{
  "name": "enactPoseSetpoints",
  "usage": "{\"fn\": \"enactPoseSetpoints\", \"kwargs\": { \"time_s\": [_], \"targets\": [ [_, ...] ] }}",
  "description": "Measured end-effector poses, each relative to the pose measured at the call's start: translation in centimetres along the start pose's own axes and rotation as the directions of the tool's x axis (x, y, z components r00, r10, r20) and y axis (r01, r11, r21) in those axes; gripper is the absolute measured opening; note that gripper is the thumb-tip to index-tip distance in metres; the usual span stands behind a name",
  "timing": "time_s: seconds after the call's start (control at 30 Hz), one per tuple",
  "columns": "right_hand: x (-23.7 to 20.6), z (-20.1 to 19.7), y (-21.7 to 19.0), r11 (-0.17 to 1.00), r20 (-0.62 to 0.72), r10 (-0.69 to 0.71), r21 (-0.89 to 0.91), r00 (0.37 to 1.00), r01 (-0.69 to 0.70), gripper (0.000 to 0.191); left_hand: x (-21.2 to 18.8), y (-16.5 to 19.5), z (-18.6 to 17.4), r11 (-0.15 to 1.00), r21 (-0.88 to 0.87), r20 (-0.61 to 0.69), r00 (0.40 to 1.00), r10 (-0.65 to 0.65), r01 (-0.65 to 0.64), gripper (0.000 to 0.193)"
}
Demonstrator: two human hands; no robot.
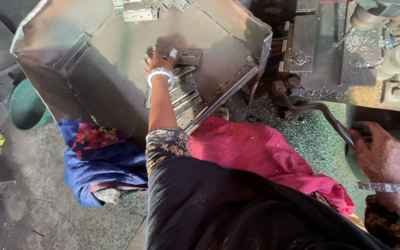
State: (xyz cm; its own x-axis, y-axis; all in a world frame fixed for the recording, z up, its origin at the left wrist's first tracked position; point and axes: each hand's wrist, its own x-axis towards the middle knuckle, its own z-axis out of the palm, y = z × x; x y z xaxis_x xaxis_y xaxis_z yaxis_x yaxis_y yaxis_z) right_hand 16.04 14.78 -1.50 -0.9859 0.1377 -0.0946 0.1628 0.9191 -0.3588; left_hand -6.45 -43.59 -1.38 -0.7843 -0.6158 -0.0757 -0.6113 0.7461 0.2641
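1. The left hand (160, 60) reaches forward into a large grey metal tray (98, 55) that stands tilted in front of the person. The fingers are spread wide and press down on a flat metal hinge (186, 56).
2. This hinge lies at the top of a row of similar hinges (186, 97), which run down the tray toward its lower edge, one just beside the other. Some more hinges (140, 11) lie at the far end of the tray, well apart from the hand.
3. The left wrist carries a silver bangle (159, 73).
4. The right hand (379, 155) is closed around the end of a dark metal lever (322, 113). The lever goes up to a machine (325, 46) at the upper right.
5. Fine metal shavings (274, 115) cover the machine and the floor under the lever.
6. A red cloth (265, 153) lies over the lap of the person, between both arms. A blue cloth with flowers (98, 157) lies at the left, just under the tray.
7. A green bucket (24, 106) stands on the floor at the far left.
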Motion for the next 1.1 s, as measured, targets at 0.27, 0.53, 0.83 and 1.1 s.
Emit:
{"fn": "enactPoseSetpoints", "kwargs": {
  "time_s": [0.27, 0.53, 0.83, 1.1],
  "targets": [
    [0.4, 0.7, 0.9, 0.986, 0.003, -0.042, -0.159, 0.999, 0.042, 0.034, -7.4, 7.3, 8.2, 0.88, 0.257, -0.096, 0.895, 0.435, -0.4, 0.087],
    [-1.0, 1.6, 1.7, 0.991, -0.092, -0.073, -0.119, 0.993, 0.062, 0.036, -6.5, -4.4, 2.5, 0.946, 0.303, -0.276, 0.94, 0.199, -0.111, 0.031],
    [-0.4, 2.2, 0.8, 0.99, -0.091, -0.05, -0.134, 0.995, 0.038, 0.036, -8.4, -7.3, 0.1, 0.962, 0.131, -0.121, 0.959, 0.257, -0.241, 0.033],
    [-1.0, 2.0, 0.1, 0.989, -0.11, -0.047, -0.145, 0.993, 0.031, 0.044, -5.8, -4.6, -1.8, 0.961, 0.074, 0.055, 0.963, 0.264, -0.268, 0.078]
  ]
}}
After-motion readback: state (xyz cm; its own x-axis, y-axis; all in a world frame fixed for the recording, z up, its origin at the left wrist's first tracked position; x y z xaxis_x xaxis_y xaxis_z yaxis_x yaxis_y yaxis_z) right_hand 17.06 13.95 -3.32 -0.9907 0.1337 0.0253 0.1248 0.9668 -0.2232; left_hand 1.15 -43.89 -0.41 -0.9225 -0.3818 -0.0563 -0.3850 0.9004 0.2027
